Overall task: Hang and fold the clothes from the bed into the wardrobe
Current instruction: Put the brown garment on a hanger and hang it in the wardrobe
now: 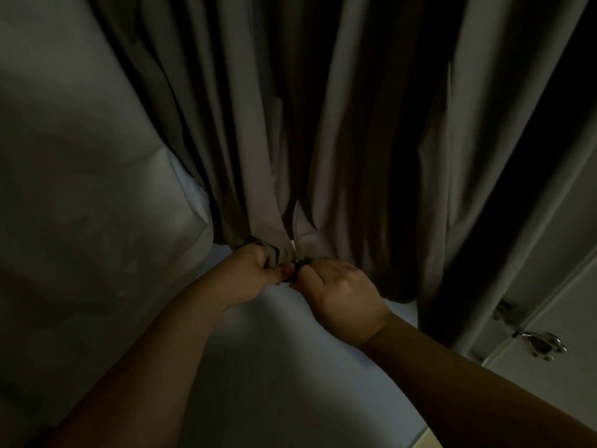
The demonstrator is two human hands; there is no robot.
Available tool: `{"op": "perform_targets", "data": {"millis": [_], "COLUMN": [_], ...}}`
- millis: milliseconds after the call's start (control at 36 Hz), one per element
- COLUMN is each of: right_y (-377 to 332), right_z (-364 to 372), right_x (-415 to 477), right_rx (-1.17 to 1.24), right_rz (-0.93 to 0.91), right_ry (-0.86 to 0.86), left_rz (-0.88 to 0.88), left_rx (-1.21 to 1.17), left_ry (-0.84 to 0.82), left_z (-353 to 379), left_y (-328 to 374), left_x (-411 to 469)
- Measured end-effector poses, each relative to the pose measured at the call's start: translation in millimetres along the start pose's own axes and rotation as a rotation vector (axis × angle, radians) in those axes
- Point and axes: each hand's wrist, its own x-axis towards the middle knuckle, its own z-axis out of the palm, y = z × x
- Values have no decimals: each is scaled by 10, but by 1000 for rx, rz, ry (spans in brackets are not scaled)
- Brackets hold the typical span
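Left hand [258, 273] is clenched on the seemingly limp, light garment [245, 124] at its hem, pinched alongside by the right hand [342, 292].

A single head-worn wide-angle camera faces forward, very near the hanging grey fabric [245, 124] filling its upper half.

A long grey-brown garment [339, 140] hangs upright in dim light, and its plain, smooth cloth falls in deep vertical folds. A narrow opening [295, 215] runs up the front near the bottom and splits the cloth into two panels. At the hem, the left hand [258, 273] grips the left panel's bunched lower edge. Just beside it, the right hand [342, 292] pinches the right panel's edge at a small dark piece [298, 270], too dim to identify.
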Motion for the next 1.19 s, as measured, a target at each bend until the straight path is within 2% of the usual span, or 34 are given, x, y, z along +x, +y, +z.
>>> {"op": "perform_targets", "data": {"millis": [83,139,250,361,500,583,833,917,1000,1056,1139,1194], "right_y": [-33,-40,-19,51,44,43,57,85,30,-12,-34,-33], "right_z": [17,34,78,118,122,134,98,56,74,105,151,174], "right_x": [24,59,88,104,125,116,218,285,284,253,200,160], "right_rx": [207,371,548,590,503,495,376,304,70,-2,8,34], "right_rz": [267,447,622,755,650,681,655,607,441,377,393,434], "right_ry": [-77,-70,-153,-226,-285,-291,-559,-589,-527,-457,-439,-440], "left_rz": [31,53,59,76,41,45,1,21,35,-30,-91,-69], "left_rx": [-40,-103,-92,-32,56,134,241,250,178,37,-197,-217], "left_ry": [40,85,128,137,116,101,42,52,140,183,178,210], "left_z": [68,112,124,118,113,140,112,124,149,177,275,343], "left_y": [7,25,27,-5,-42,-51,-123,-168,-172,-163,-168,-189], "left_x": [4,20,23,-12,-19,-33,-1,-5,23,31,-25,-54]}}
